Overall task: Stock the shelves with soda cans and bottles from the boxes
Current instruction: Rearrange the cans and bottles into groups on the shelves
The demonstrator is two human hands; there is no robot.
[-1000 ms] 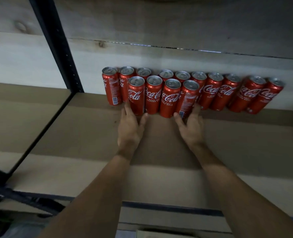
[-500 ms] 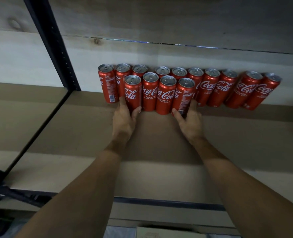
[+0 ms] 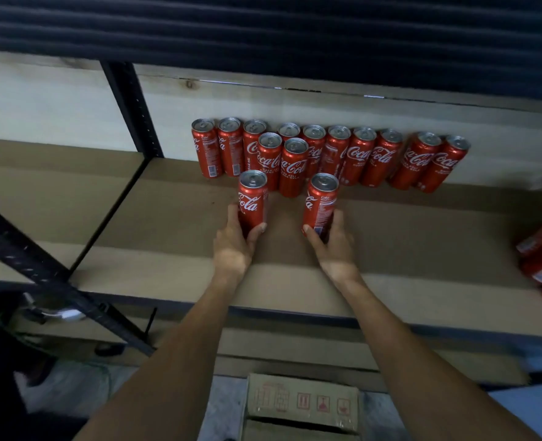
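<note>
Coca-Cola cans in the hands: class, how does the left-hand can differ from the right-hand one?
The left-hand can turns its script logo to the camera; the right-hand can shows mostly small print. The left hand grips the left-hand can, the right hand the right-hand can. Both: slim, red, gripped low.

One wide head camera looks forward and steeply down onto the shelf point(image 3: 167, 224) from close range, facing the cans point(image 3: 363, 154) along the back wall point(image 3: 295, 106), with a box point(image 3: 301, 399) at the lower edge.
</note>
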